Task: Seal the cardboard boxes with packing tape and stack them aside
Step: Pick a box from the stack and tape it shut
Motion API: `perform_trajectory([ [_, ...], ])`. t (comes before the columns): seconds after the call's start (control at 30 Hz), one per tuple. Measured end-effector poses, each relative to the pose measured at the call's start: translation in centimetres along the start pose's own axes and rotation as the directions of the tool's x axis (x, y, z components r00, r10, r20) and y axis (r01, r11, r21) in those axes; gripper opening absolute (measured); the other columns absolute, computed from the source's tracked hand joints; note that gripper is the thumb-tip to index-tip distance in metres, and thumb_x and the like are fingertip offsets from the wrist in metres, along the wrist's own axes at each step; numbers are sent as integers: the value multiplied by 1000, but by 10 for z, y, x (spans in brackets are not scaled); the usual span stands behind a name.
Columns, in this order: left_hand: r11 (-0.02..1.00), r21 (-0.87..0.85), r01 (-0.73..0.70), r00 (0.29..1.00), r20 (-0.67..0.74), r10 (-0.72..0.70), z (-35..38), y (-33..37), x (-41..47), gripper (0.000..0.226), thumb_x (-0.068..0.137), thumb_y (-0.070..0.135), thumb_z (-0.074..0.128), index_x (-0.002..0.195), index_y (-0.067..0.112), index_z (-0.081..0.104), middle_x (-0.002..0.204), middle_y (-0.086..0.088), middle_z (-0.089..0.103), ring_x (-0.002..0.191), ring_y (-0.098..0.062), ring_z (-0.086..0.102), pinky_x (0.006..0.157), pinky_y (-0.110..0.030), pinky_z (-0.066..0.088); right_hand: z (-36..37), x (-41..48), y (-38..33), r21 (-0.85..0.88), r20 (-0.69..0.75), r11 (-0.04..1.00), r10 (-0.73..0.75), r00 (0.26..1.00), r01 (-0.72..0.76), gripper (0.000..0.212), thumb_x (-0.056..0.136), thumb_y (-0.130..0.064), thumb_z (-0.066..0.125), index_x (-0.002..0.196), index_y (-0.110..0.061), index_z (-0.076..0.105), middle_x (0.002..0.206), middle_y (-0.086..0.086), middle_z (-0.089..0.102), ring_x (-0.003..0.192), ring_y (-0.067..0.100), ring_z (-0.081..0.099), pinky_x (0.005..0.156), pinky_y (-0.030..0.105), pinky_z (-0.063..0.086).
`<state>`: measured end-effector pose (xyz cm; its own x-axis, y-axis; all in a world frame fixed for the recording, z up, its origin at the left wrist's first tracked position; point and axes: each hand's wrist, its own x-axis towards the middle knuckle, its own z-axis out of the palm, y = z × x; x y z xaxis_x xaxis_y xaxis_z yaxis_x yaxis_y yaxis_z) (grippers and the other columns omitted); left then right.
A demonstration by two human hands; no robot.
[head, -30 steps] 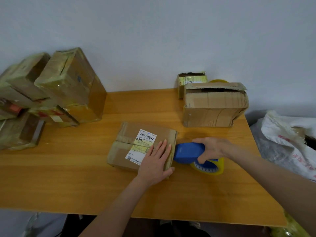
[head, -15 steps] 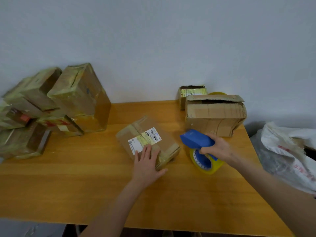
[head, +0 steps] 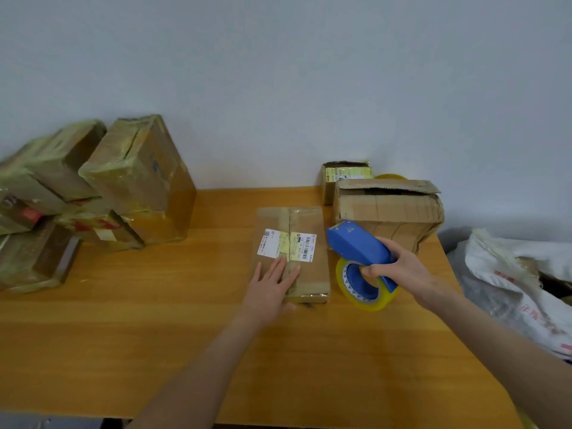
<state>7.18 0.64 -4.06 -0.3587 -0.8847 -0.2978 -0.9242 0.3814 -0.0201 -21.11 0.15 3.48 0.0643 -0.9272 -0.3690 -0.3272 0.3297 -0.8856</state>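
A flat cardboard box (head: pixel 305 224) with shipping labels lies lengthwise on the wooden table (head: pixel 154 320), its seam pointing away from me. My left hand (head: pixel 270 287) rests flat on the box's near end, fingers straight. My right hand (head: pixel 399 267) grips a blue tape dispenser (head: pixel 356 243) loaded with a yellow tape roll (head: pixel 365 289), held just right of the box and above the table. A pile of taped boxes (head: pixel 102 193) leans against the wall at the left.
A larger cardboard box (head: pixel 388 212) with a loose top flap stands behind the dispenser. A small box (head: pixel 345 174) and a second yellow tape roll (head: pixel 391 176) sit behind it by the wall. A white sack (head: pixel 520 283) lies off the table's right edge.
My left hand has turned the flat box from lying crosswise to lengthwise. My right hand has lifted the dispenser off the table and tilted it up beside the box.
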Motion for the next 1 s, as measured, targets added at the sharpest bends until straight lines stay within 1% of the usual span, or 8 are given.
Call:
perform_trajectory([
  [0.23,999,-21,-40,999,-1,40,0,-1,-2,78,99,40,45,148,31,-15,155,3,-22,147,-16,-13,118,-38,-9,-3,0,-11,-44,66,999,12,998,-10,62,69,-19,83,125,-29,56,112,-2,64,97,13,62,75,23,47],
  [0.33,947,-319,-39,999,-12,37,-14,-4,-5,79,91,50,55,154,25,13,161,3,-2,148,-15,2,118,-37,3,-4,-2,-22,-91,97,996,24,995,-15,64,56,-30,76,118,-26,60,108,2,66,96,18,64,79,28,50],
  [0.4,667,-742,76,975,-83,-204,-32,-4,-7,66,92,43,57,148,20,34,158,2,22,143,-16,25,113,-34,23,-5,-5,-32,-125,148,992,-2,989,21,60,55,-28,74,114,-26,61,107,4,66,96,19,65,80,29,51],
  [0.47,204,-962,183,923,96,-373,-53,-3,-8,60,94,44,55,141,10,43,145,-6,46,127,-20,49,102,-30,39,-4,-8,-42,-155,203,986,-35,979,67,61,56,-26,74,115,-28,59,109,2,65,98,18,64,81,29,51],
  [0.53,-195,-938,288,905,333,-264,-64,-1,-10,66,91,57,50,130,4,51,125,-12,62,106,-25,63,93,-34,51,-1,-10,-49,-194,243,975,-59,968,108,63,55,-25,75,116,-31,58,110,0,64,98,17,63,81,29,50],
  [0.6,-330,-883,335,902,402,-159,-71,-3,-16,70,88,64,48,119,2,58,110,-9,70,100,-25,68,89,-40,55,4,-12,-56,-245,286,957,-80,955,153,61,55,-25,75,113,-32,58,107,-1,62,95,14,63,75,25,48],
  [0.8,-311,-920,238,905,326,-274,-72,-1,-25,16,88,25,68,87,10,65,64,3,69,65,-11,61,62,-24,49,18,-15,-58,-394,381,882,-100,919,259,62,55,-30,74,113,-34,53,106,-6,59,94,10,61,71,18,46],
  [1.0,-80,-977,198,879,213,-426,-67,-1,-29,23,90,19,66,70,11,62,71,-3,63,60,-10,52,52,-19,44,33,-18,-52,-621,372,688,-164,913,377,84,53,-60,65,132,-43,40,114,-14,57,100,12,58,84,37,54],
])
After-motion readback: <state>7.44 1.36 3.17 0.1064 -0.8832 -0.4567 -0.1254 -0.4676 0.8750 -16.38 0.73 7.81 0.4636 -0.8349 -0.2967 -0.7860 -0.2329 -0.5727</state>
